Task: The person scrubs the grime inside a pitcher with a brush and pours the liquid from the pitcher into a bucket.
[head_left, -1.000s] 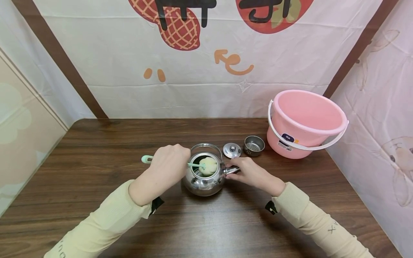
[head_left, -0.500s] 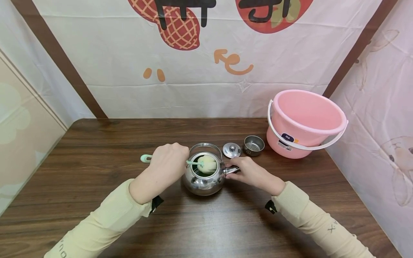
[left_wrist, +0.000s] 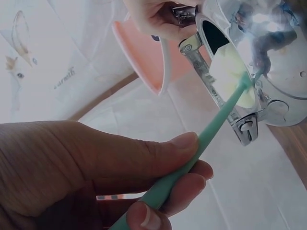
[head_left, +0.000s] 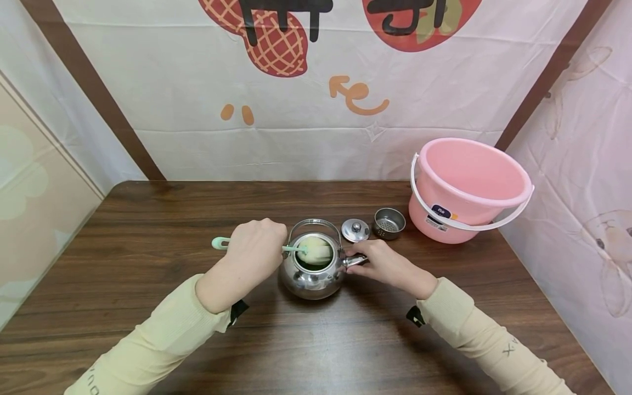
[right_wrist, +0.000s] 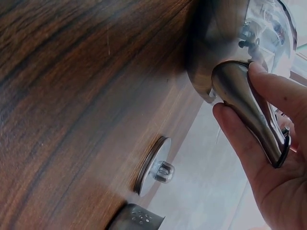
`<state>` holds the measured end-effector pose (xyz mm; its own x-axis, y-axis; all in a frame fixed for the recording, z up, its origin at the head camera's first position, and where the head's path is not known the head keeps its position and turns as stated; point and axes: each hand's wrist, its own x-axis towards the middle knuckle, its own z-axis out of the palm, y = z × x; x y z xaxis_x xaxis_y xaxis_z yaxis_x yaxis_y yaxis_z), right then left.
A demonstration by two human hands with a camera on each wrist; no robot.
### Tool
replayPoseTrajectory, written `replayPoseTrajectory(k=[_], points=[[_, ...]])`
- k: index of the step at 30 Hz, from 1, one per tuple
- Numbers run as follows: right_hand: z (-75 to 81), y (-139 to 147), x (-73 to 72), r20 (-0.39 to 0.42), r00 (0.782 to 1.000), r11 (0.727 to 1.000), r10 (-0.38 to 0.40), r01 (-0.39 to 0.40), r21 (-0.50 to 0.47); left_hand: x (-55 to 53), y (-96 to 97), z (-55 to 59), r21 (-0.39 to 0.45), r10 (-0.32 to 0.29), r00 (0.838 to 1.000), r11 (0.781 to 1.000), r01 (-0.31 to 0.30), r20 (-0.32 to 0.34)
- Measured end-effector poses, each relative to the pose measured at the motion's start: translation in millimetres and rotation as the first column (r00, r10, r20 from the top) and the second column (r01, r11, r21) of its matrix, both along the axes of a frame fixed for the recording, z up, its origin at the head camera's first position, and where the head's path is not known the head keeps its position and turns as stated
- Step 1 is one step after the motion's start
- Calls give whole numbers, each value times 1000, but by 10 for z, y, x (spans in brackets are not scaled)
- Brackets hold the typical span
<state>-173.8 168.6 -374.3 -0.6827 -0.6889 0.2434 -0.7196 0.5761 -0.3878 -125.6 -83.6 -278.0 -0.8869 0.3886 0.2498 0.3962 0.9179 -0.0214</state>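
Brown wood grain runs across one table (head_left: 316, 367), its near part bright with a reflection in front of the kettle (head_left: 311, 288). Two pale sleeves (head_left: 153, 334) reach in, one from either side of the kettle. Left of it, the left hand (head_left: 259, 247) has thumb and fingers closed round the green handle (left_wrist: 218, 120) of one brush (head_left: 314, 252); the pale head sits in the kettle's mouth. Right of it, the right hand (head_left: 382, 266) grips the one spout (head_left: 354, 260) between thumb and fingers. The single kettle stands upright on the table, its one bail (head_left: 314, 221) raised. Beyond it to the right lie one lid (head_left: 355, 230), knob up, and just beside that one strainer (head_left: 389, 235) with a holed bottom. Farther right of the kettle and back stands one pink bucket (head_left: 464, 211), one white bail hanging across its front. Behind the kettle, past the table, hangs a white sheet (head_left: 306, 156) with two brown stripes (head_left: 94, 90), red and orange prints and black strokes; a side sheet (head_left: 573, 181) on the right bears a rabbit-like drawing.
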Motion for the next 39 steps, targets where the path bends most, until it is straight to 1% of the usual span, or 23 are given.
replayPoseTrajectory(k=[4, 9, 14, 23, 33, 39], points=[[11, 1, 1, -2, 1000, 1000, -3, 3, 2, 14, -4, 11, -3, 0, 1000, 1000, 0, -13], [15, 1, -5, -24, 1000, 1000, 2, -2, 0, 36, -11, 35, -16, -1, 1000, 1000, 0, -17], [14, 4, -11, -30, 1000, 1000, 9, -9, -2, 63, -23, 71, -39, 0, 1000, 999, 0, -9], [20, 0, -2, -35, 999, 1000, 9, -9, -7, 96, -22, 111, -68, -16, 1000, 998, 17, 18], [5, 5, -1, -28, 1000, 1000, 8, -8, -6, 118, -19, 124, -63, -39, 999, 997, 39, 7], [2, 0, -3, -14, 1000, 1000, -3, 3, -6, 119, 0, 121, -65, -48, 999, 997, 49, 24]])
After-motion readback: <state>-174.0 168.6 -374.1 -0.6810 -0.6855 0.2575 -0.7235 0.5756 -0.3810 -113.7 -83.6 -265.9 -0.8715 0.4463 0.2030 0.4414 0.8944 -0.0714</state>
